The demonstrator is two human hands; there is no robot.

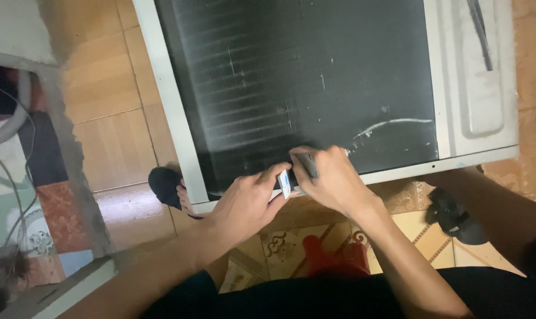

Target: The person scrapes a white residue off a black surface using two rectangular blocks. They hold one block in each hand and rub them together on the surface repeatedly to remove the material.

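Head view: both hands meet at the near edge of an air conditioner unit's [315,71] dark fin coil.
Left hand [244,204] pinches a small white card-like piece [285,183], light and stiff; right hand [333,180] grips a slim dark tool [308,164] over the fragile fins.

Looks like a home floor used as a makeshift repair spot: wood-look beige floor tiles [111,127] at upper left, patterned ornamental tiles [285,242] at bottom centre, a white-framed air-conditioner unit with dark finned coil [303,77] lying flat, loose grey cables [11,147] at the left edge.
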